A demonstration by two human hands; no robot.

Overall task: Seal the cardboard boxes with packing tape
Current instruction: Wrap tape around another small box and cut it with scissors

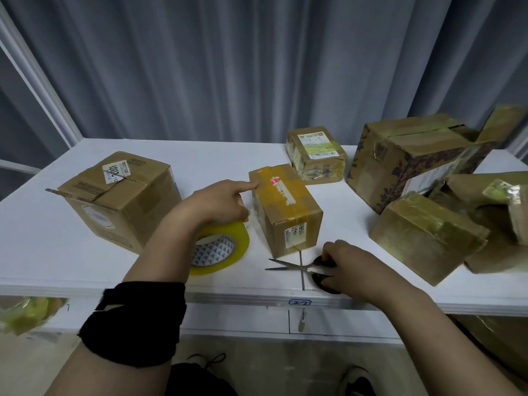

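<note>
two hands share the work in the head view. the left hand (pixel 217 204) reaches over the tape roll (pixel 220 250). its index finger is straight and presses on the far left top corner of the small box (pixel 285 207), while its other fingers curl down onto the top of the roll. the roll stands tilted on the table (pixel 71 252), just beside the box. whether a strip runs from roll to box cannot be told.

the right hand (pixel 351 264) is at the near edge of the table, fingers curled round the dark handles of the scissors (pixel 297 267). they lie flat just in front of the box, blades slightly parted and pointing left. the box sits mid-table with yellowish tape and a torn label on its top.

the step in hand looks like cutting the tape. to do it well, pin the tape end firmly with the index finger and pull the roll taut so the strip cannot fold onto itself. then lift the scissors, cut close to the roll, and smooth the loose end down the side.

a larger box (pixel 120 198) stands at the left, and several taped boxes (pixel 423 238) are heaped at the right, well apart.
</note>
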